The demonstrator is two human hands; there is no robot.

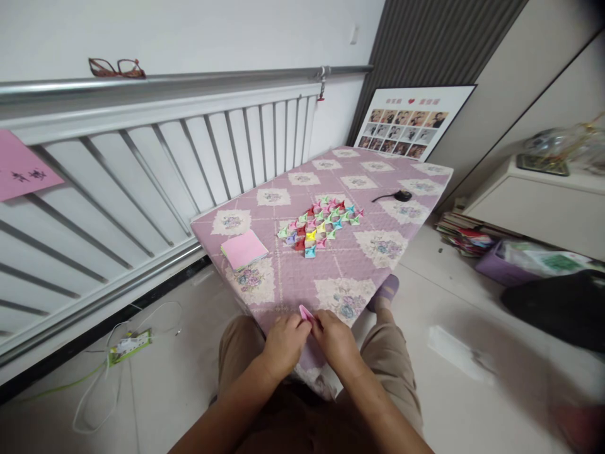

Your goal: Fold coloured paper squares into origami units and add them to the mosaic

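One small piece of folded pink paper (306, 313), held at the near end of the table, between two bare hands. Left hand (287, 340): fingers closed together, pinching the paper's left side. Right hand (333, 333): thumb and fingers likewise pinched on its right side, the two hands' fingertips close to each other. One table, its tablecloth (288, 271) mauve, patterned with pale floral squares. One stack of square paper sheets (244, 250), pink on top, lying near the table's left edge. One group of folded paper pieces (320, 224) — green, pink, red, yellow, blue and purple — set out in slanting rows, beyond the hands and to the right of the stack. One small black object with a thin tail (401, 196), farther right on the cloth; its kind cannot be told. One framed photo board (401, 123), leaning at the far end, rows of small pictures under a red heart. One white slatted radiator (227, 151) along the left wall, a metal rail (227, 77) above it, with a pair of glasses (116, 68) resting on top. One power strip (130, 346) — white and green, cables attached — on the floor at left. One purple slipper (388, 290), worn on a foot beside the table's right edge.
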